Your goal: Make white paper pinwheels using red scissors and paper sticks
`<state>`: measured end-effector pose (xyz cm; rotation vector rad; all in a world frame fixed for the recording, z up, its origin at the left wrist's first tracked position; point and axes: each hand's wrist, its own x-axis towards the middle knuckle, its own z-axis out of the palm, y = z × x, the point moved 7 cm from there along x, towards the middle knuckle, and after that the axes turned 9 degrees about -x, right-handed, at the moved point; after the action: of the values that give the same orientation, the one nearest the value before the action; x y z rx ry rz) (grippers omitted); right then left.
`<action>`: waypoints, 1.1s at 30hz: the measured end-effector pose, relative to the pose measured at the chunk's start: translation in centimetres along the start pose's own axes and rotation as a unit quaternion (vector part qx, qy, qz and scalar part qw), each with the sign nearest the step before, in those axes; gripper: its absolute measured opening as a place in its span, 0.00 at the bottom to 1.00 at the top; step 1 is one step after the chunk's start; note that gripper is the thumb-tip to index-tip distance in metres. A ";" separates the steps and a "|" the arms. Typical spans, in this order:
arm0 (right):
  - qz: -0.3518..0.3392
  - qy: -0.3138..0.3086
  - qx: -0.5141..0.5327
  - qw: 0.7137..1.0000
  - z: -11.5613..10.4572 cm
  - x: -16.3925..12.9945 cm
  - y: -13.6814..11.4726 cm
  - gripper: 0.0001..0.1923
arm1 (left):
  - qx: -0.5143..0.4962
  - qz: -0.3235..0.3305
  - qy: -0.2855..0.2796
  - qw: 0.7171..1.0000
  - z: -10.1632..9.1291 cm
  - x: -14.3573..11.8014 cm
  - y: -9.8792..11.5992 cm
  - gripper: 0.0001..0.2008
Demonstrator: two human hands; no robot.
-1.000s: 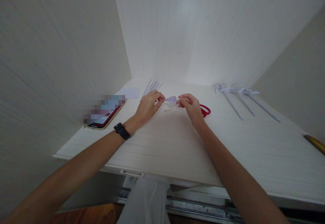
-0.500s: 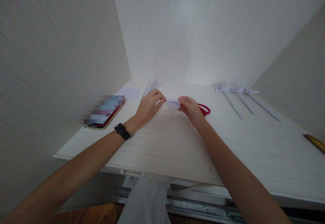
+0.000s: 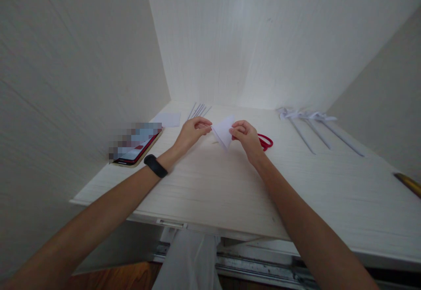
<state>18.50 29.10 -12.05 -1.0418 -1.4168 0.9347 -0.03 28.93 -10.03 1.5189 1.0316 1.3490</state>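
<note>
White cloth (image 3: 186, 263) hangs below the front edge of the tabletop (image 3: 210, 193). Farther in, a black wristband (image 3: 155, 166) circles the person's left wrist, and at the left lies a phone (image 3: 136, 147), its screen blurred out; no brand, label or writing can be read anywhere. Mid-surface, the left hand (image 3: 192, 134) pinches one corner of a white paper piece (image 3: 223, 130) while the right hand (image 3: 246, 136) grips its opposite side. Half a second ago it showed as a narrow folded strip; now it spreads into a broad fan, suggesting that its shaping is unfinished. Red loops (image 3: 265, 142) show just beside the right hand. Beyond lie a pale sheet (image 3: 169, 119), thin sticks (image 3: 198, 110) and, rightward, three bow-topped stalks (image 3: 303, 136).
</note>
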 end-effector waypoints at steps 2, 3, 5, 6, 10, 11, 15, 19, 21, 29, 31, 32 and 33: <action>-0.001 0.003 0.002 1.000 0.0 0.1 0.1 0.13 | -0.059 -0.072 -0.012 0.996 0.1 0.0 -1.0 0.07; -0.004 0.004 0.003 1.000 0.0 0.1 0.1 0.13 | -0.086 -0.099 -0.014 0.991 0.2 -0.1 -1.3 0.08; -0.014 0.007 0.001 1.000 0.0 0.1 0.0 0.13 | -0.130 -0.136 -0.016 0.982 0.4 -0.2 -1.7 0.09; -0.019 0.008 -0.003 1.000 0.0 0.1 -0.1 0.13 | -0.147 -0.148 -0.015 0.978 0.4 -0.3 -1.8 0.10; -0.033 0.019 -0.017 0.999 -0.2 0.0 -0.3 0.12 | -0.188 -0.169 -0.011 0.967 0.5 -0.4 -1.9 0.09; -0.037 0.022 -0.019 0.999 -0.2 0.0 -0.4 0.12 | -0.193 -0.171 -0.012 0.966 0.5 -0.4 -1.9 0.08; -0.052 0.025 -0.026 0.998 -0.3 -0.1 -0.8 0.11 | -0.219 -0.167 -0.035 0.961 0.9 -0.5 -1.5 0.09; -0.062 0.022 -0.033 0.997 -0.3 -0.1 -0.9 0.11 | -0.211 -0.162 -0.042 0.963 1.0 -0.8 -1.2 0.11; -0.065 0.018 -0.034 0.997 -0.2 0.0 -0.8 0.11 | -0.201 -0.155 -0.043 0.966 1.0 -0.9 -1.0 0.12; -0.058 0.012 -0.019 0.998 0.1 0.0 -0.7 0.12 | -0.169 -0.152 -0.036 0.973 0.9 -0.7 -1.0 0.09; -0.052 0.011 -0.014 0.999 0.1 0.0 -0.7 0.12 | -0.149 -0.144 -0.028 0.978 0.8 -0.6 -1.0 0.08; -0.049 0.012 -0.008 0.999 0.1 0.0 -0.7 0.12 | -0.139 -0.137 -0.022 0.981 0.7 -0.6 -1.0 0.08; -0.043 0.013 -0.001 0.999 0.0 0.0 -0.7 0.13 | -0.131 -0.128 -0.017 0.983 0.6 -0.6 -1.0 0.08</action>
<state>18.39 28.91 -11.42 -0.9826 -1.4299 0.8540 0.46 28.67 -11.20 1.1683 0.9510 1.2189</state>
